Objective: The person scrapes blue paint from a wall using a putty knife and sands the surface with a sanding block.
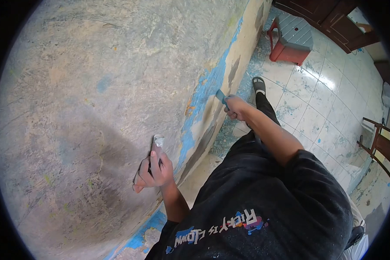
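Note:
My right hand (237,107) is closed around a scraper (221,96). Its flat bluish blade meets the wall at a strip of blue paint (212,82), which has ragged, flaking edges. Lower on the left, my left hand (155,170) is raised in front of the wall (86,65). Its fingers are bent around a small greyish object (158,141) with a whitish upper end. What kind of thing that is I cannot make out. Most of the wall is bare, mottled grey plaster, with a cream band low down along the blue strip.
A red stool with a grey top (295,32) stands on the tiled floor (307,104) beyond my foot. Blue flakes and dust litter the tiles. A brown wooden chair (380,145) is at the right edge, and dark wooden furniture (329,21) at the top right.

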`<act>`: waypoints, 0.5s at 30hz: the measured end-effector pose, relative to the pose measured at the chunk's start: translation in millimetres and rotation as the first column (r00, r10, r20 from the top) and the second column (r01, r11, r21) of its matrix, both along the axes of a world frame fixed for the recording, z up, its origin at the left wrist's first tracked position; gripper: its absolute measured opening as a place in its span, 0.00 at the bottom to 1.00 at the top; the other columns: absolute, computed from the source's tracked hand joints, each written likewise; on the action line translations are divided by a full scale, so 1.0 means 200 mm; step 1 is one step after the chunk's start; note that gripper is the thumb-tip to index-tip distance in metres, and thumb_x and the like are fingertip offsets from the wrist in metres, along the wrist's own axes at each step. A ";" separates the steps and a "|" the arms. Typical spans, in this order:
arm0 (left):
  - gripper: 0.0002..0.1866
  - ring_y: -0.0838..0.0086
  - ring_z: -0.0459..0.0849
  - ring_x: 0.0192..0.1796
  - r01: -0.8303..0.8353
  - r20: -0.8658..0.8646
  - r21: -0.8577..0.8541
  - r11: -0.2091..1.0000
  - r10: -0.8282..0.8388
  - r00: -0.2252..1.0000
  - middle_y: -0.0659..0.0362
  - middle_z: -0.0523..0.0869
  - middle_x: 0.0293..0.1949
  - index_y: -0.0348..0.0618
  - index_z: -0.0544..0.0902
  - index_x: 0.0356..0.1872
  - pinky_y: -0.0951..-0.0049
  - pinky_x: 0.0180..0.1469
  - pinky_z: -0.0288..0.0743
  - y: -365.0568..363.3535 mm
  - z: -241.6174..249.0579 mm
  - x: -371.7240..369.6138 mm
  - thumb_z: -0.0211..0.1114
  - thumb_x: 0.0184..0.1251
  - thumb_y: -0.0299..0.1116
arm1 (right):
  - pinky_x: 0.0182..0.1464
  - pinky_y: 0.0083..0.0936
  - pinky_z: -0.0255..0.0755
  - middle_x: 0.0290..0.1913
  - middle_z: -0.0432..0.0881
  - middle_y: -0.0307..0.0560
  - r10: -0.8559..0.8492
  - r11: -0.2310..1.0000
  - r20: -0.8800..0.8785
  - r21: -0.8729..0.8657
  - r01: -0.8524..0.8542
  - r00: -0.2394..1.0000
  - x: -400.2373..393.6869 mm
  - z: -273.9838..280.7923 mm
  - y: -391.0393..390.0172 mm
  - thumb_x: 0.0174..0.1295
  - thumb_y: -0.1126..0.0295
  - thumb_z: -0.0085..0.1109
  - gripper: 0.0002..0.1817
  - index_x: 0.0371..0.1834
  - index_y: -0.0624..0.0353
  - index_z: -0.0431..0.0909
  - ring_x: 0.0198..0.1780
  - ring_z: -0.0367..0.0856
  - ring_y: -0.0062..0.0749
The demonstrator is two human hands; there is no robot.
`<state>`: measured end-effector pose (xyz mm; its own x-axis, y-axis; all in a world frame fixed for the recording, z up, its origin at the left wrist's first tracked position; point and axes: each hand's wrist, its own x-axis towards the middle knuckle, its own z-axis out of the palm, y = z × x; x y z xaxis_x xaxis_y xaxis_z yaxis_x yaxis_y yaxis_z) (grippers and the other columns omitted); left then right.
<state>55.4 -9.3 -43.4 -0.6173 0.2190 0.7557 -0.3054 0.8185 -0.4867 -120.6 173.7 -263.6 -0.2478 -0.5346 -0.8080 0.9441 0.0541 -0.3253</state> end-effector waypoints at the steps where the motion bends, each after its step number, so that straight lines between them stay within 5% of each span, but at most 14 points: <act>1: 0.15 0.75 0.78 0.32 0.007 0.001 -0.002 1.000 -0.007 1.000 0.68 0.82 0.32 0.58 0.86 0.39 0.66 0.43 0.56 0.00 0.00 0.00 0.81 0.50 0.33 | 0.14 0.19 0.49 0.27 0.68 0.42 0.002 1.000 0.022 0.006 -0.002 1.000 0.00 -0.08 -0.03 0.75 0.62 0.40 0.09 0.49 0.53 0.63 0.17 0.57 0.18; 5: 0.15 0.75 0.77 0.32 0.013 -0.008 -0.007 1.000 -0.013 1.000 0.68 0.82 0.33 0.58 0.87 0.38 0.65 0.43 0.56 -0.01 0.00 0.00 0.82 0.50 0.34 | 0.15 0.19 0.49 0.28 0.68 0.42 0.009 1.000 0.012 -0.019 -0.008 1.000 0.00 0.11 0.03 0.77 0.60 0.40 0.10 0.53 0.52 0.62 0.17 0.57 0.18; 8: 0.15 0.75 0.77 0.33 0.014 -0.015 0.022 1.000 -0.014 1.000 0.67 0.82 0.33 0.58 0.87 0.38 0.65 0.44 0.56 -0.03 -0.02 0.01 0.82 0.49 0.34 | 0.15 0.21 0.49 0.26 0.67 0.41 0.010 0.997 -0.023 -0.081 -0.012 1.000 -0.01 0.18 0.09 0.72 0.65 0.40 0.06 0.45 0.54 0.62 0.17 0.58 0.18; 11: 0.15 0.74 0.77 0.34 0.012 -0.007 0.022 1.000 -0.012 1.000 0.67 0.82 0.33 0.57 0.87 0.38 0.66 0.44 0.57 -0.02 -0.02 0.02 0.82 0.50 0.34 | 0.14 0.18 0.49 0.29 0.68 0.42 0.012 0.999 0.013 0.032 -0.012 1.000 -0.01 -0.08 -0.01 0.77 0.59 0.41 0.10 0.53 0.51 0.62 0.16 0.57 0.19; 15: 0.15 0.74 0.77 0.33 0.018 -0.001 -0.007 1.000 -0.018 1.000 0.67 0.81 0.32 0.55 0.86 0.38 0.69 0.43 0.59 -0.02 -0.01 0.00 0.82 0.50 0.33 | 0.14 0.20 0.49 0.28 0.68 0.42 0.012 1.000 0.017 -0.001 -0.012 1.000 -0.01 -0.06 0.00 0.75 0.60 0.41 0.09 0.50 0.51 0.62 0.16 0.57 0.19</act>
<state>55.8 -12.7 -45.8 -0.6123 0.2349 0.7549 -0.2915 0.8204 -0.4918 -122.7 172.8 -275.6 -0.2271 -0.5384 -0.8115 0.9488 0.0654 -0.3089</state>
